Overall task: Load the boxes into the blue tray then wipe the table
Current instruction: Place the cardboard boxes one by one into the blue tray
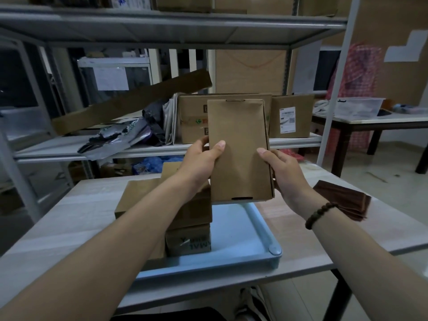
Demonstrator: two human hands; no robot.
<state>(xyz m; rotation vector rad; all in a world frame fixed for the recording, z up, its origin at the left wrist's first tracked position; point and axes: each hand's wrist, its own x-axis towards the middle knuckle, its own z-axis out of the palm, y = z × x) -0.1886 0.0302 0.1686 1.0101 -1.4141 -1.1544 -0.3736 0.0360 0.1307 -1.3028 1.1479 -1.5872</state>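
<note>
Gripping an upright flat box [239, 149], long axis vertical, both hands

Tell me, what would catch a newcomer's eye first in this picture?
Most striking is the flat cardboard box held upright in the middle of the view, the left hand and right hand gripping its two sides above the blue tray. Below it, more brown boxes are stacked at the tray's left part. A folded brown cloth lies on the table to the right.
</note>
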